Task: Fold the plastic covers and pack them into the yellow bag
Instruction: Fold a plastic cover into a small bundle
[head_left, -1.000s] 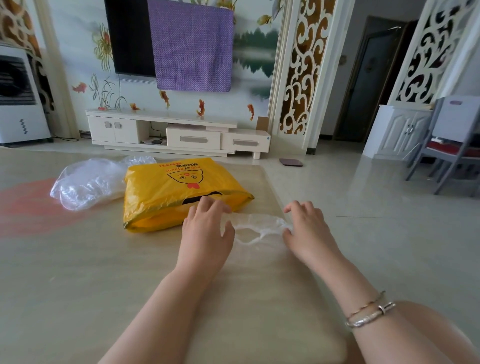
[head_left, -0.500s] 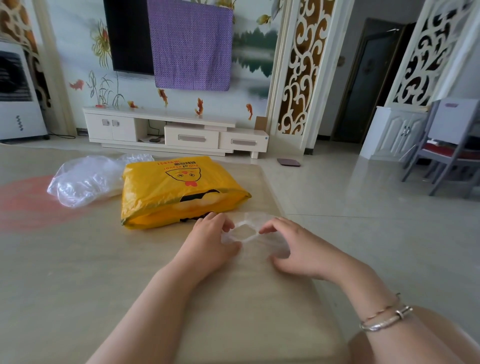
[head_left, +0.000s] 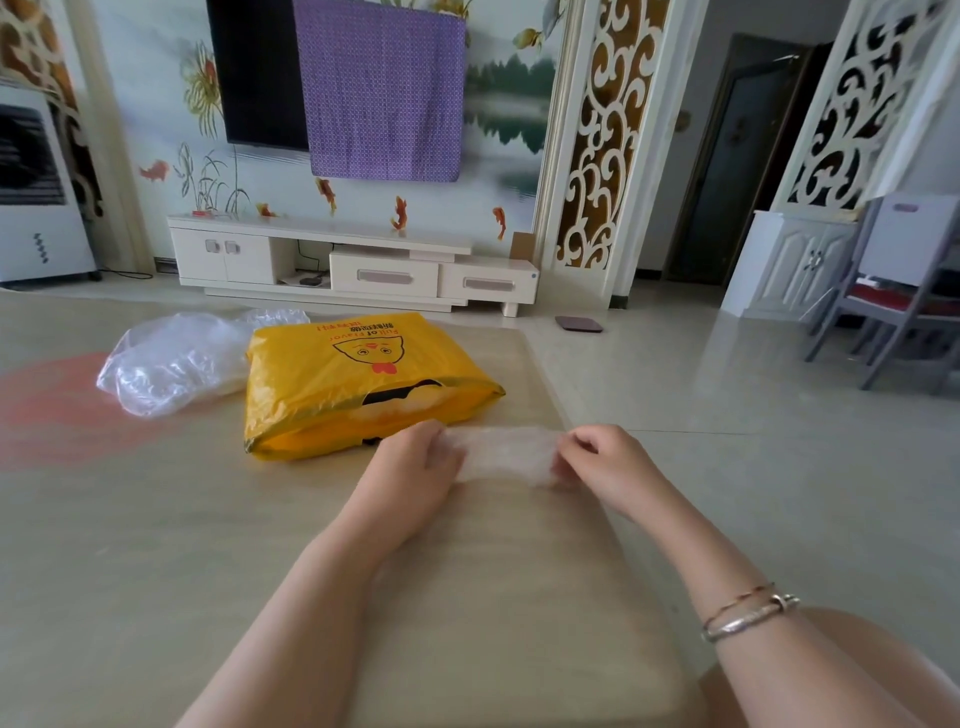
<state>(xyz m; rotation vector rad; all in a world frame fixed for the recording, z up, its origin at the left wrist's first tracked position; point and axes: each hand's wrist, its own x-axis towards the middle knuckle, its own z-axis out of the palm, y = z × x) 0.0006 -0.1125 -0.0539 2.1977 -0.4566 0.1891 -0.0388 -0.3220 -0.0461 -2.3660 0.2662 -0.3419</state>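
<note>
A clear plastic cover (head_left: 506, 454) is stretched into a flat strip just above the table, near its right edge. My left hand (head_left: 415, 467) pinches its left end and my right hand (head_left: 602, 462) pinches its right end. Right behind my left hand lies the yellow bag (head_left: 358, 384) with a chick face printed on it, its dark opening facing me. A loose heap of more clear plastic covers (head_left: 176, 364) sits to the left of the bag.
The beige table (head_left: 156, 545) ends at a right edge (head_left: 613, 519) close to my right hand, with tiled floor beyond. A white TV cabinet (head_left: 353, 265) stands against the far wall. A grey chair (head_left: 904, 291) is at the far right.
The cover was a crumpled loop between my hands. My hands have drawn apart and pulled it out into a flat strip.
</note>
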